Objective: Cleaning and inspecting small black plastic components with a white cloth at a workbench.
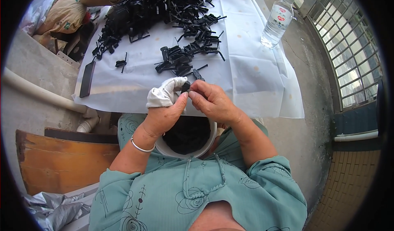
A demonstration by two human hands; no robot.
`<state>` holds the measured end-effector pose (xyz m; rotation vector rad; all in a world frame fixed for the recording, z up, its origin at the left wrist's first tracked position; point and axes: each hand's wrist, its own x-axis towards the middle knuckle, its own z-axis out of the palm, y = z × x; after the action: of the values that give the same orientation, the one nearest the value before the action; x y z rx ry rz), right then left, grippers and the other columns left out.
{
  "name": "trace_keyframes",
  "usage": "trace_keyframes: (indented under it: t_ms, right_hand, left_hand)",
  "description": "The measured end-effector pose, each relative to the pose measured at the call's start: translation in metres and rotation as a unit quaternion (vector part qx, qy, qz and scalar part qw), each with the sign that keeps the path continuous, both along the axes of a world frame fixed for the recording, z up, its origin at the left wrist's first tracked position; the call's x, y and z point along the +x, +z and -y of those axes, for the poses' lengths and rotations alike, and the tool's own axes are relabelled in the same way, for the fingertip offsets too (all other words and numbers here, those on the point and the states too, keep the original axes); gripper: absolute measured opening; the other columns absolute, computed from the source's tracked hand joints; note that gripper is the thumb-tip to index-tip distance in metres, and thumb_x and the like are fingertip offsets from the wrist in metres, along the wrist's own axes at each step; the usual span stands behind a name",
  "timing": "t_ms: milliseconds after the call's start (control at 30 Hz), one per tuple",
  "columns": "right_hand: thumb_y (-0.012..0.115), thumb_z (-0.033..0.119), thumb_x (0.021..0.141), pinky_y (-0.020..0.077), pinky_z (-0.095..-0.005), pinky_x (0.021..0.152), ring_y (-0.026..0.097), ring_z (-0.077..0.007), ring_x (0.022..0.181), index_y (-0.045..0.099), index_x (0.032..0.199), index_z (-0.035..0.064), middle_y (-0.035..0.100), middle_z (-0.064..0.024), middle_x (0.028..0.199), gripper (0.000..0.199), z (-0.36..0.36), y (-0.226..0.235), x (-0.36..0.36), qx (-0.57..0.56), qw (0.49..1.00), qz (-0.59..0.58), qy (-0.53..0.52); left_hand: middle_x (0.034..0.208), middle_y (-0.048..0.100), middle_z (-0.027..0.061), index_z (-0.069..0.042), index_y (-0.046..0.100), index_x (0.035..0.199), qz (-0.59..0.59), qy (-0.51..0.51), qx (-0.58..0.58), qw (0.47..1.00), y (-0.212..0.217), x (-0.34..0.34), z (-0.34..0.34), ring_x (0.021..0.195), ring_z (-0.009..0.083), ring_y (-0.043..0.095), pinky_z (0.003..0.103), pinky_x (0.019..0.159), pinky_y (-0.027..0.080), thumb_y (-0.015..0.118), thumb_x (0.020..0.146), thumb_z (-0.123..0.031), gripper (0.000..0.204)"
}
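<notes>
Part (186,87): one, small, black; held up between the two hands, above the near edge of the bench (262,95).

Left hand (172,106): thumb bare, fingers wrapped in white cloth (162,96); thumb and cloth-covered fingers closed on the part. Silver bangle (142,148) at the wrist.

Right hand (213,104): bare, thumb and forefinger drawn narrow at the part's right side; whether they grip it cannot be told, the contact being hidden.

Bench: covered with a whitish translucent sheet, which overhangs the near edge.

Heap (156,9): many black pieces with thin prongs, tangled, at the far side; a looser trail runs from it toward the hands.

Single piece (121,63): black, pronged, lying apart, left of the trail.

Bar (87,79): dark, flat, at the left edge of the bench.

Bottle (278,24): clear plastic, white cap, upright, right edge.

Bucket (212,134): pale, round, between the knees, below the hands; dark contents, not distinguishable.
</notes>
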<state>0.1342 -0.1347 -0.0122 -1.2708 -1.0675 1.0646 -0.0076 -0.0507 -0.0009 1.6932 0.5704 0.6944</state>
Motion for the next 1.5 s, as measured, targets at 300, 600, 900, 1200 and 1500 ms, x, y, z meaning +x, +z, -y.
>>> trace_keyframes:
  t_ms: [300, 600, 900, 1200, 1500]
  right_hand:
    - [0.053, 0.013, 0.09, 0.0386, -0.0278, 0.053, 0.043, -0.012, 0.057, 0.055, 0.082, 0.0004, 0.049, -0.0052, 0.061, 0.015, -0.002, -0.005, -0.001, 0.1, 0.978, 0.179, -0.048]
    - [0.052, 0.015, 0.091, 0.0369, -0.0246, 0.053, 0.04, -0.0065, 0.06, 0.052, 0.076, 0.0011, 0.046, -0.0019, 0.061, 0.02, -0.01, -0.027, -0.014, 0.069, 0.99, 0.087, -0.088]
    - [0.061, 0.009, 0.083, 0.0368, -0.0248, 0.049, 0.041, -0.0117, 0.051, 0.058, 0.09, 0.001, 0.047, -0.004, 0.062, 0.012, 0.0, 0.0, 0.01, 0.039, 0.961, 0.273, -0.014]
    - [0.068, 0.003, 0.077, 0.0337, -0.0189, 0.049, 0.039, -0.0043, 0.055, 0.06, 0.093, 0.003, 0.046, 0.0021, 0.064, 0.017, -0.003, -0.005, 0.003, 0.159, 0.982, 0.097, -0.045]
    - [0.053, 0.015, 0.09, 0.0364, -0.027, 0.05, 0.04, -0.0099, 0.055, 0.052, 0.076, 0.0, 0.043, -0.0043, 0.058, 0.021, -0.001, -0.004, -0.001, 0.106, 0.981, 0.161, -0.013]
  left_hand:
    - [0.089, 0.061, 0.0083, 0.004, 0.055, 0.106, -0.009, 0.013, 0.098, 0.995, -0.001, 0.001, -0.002, 0.073, 0.0098, 0.057, 0.024, 0.066, 0.047, 0.059, 0.079, -0.003, 0.027]
    - [0.093, 0.061, 0.0176, 0.004, 0.056, 0.104, -0.035, 0.039, 0.353, 0.934, -0.008, 0.003, -0.002, 0.085, 0.0261, 0.062, 0.032, 0.075, 0.049, 0.057, 0.076, 0.002, 0.028]
    - [0.086, 0.053, 0.001, -0.002, 0.042, 0.118, 0.022, -0.033, -0.086, 0.996, 0.001, -0.003, -0.012, 0.067, 0.004, 0.045, 0.018, 0.056, 0.04, 0.049, 0.09, -0.007, 0.03]
    - [0.075, 0.049, -0.0009, -0.001, 0.041, 0.121, -0.039, -0.12, -0.075, 0.989, 0.014, -0.005, -0.002, 0.061, 0.0039, 0.041, 0.019, 0.054, 0.037, 0.043, 0.087, -0.008, 0.035]
    - [0.083, 0.053, 0.0083, 0.001, 0.046, 0.108, -0.05, -0.069, 0.084, 0.993, 0.002, 0.001, -0.003, 0.07, 0.0158, 0.05, 0.027, 0.065, 0.043, 0.044, 0.081, -0.003, 0.028]
